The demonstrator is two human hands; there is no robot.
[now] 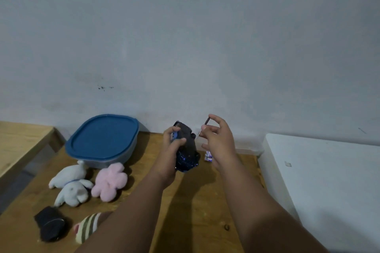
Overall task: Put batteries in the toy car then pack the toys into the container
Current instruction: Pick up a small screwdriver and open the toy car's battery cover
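Left hand [169, 151] grips toy car [188, 151]; right hand [219, 144] pinches small screwdriver [206, 123] just beside it: brace car, seat tip squarely before turning.

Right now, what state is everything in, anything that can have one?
Car: stood on end, gripped by left hand.
Screwdriver: pinched in right hand, tip toward car.
Batteries: loose on table, not in car.
Container: shut, lid on.
White plush: lying on table, unpacked.
Pink plush: lying on table, unpacked.
Striped toy: on table, partly hidden.
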